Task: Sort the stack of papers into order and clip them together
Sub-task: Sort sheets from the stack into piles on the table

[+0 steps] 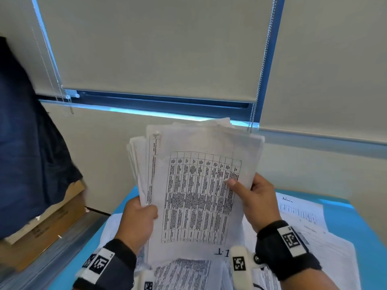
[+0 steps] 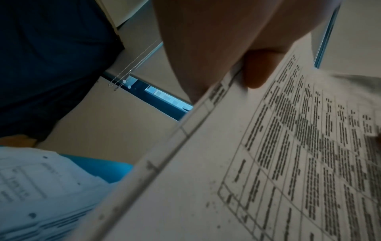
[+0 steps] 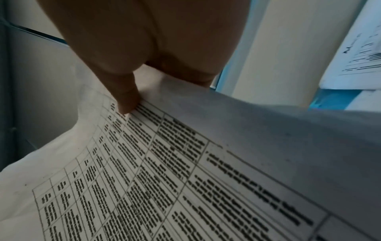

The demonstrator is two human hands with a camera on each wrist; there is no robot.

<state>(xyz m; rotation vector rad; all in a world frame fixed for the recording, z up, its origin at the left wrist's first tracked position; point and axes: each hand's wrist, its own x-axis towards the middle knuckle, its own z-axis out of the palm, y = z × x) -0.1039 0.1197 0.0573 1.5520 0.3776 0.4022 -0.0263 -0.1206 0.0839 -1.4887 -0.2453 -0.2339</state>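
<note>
Stack point(image 1: 194, 185) held up off the table point(image 1: 343, 208), top sheet a printed grid, edges fanned unevenly. Left hand point(image 1: 137, 220) grips its lower left edge, thumb on the front face. Right hand point(image 1: 256, 201) pinches the right edge, thumb on the grid, fingers behind. Under both grips: loose sheets point(image 1: 310, 218) scattered on the blue table. Blind point(image 1: 157, 45) behind the stack.

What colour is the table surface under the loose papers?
Bright blue table, seen best in the head view, beneath the loose papers.
</note>
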